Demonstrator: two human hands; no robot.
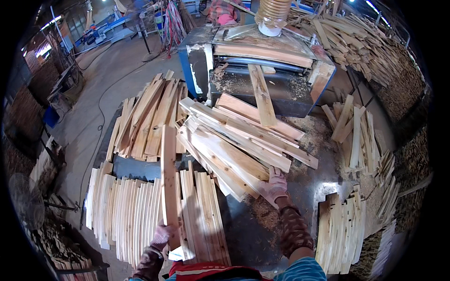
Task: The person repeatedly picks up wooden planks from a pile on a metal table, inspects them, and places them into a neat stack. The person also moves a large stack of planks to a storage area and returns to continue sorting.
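My left hand, in a pale glove, is closed round the lower end of a long wooden board. That board stands out steeply, passing over rows of stacked boards. To the right, my gloved right hand grips the near end of a wide board in a loose, fanned pile. Its thumb lies to the left, its fingers on the far side. Below the left hand, a neat row of narrow boards lies side by side, with another row just right of the held board.
A planing machine with a ribbed hose stands ahead, a board sticking out of it. More boards lie far left; stacked strips lie right. A large scrap heap rises behind. A person is beyond the machine.
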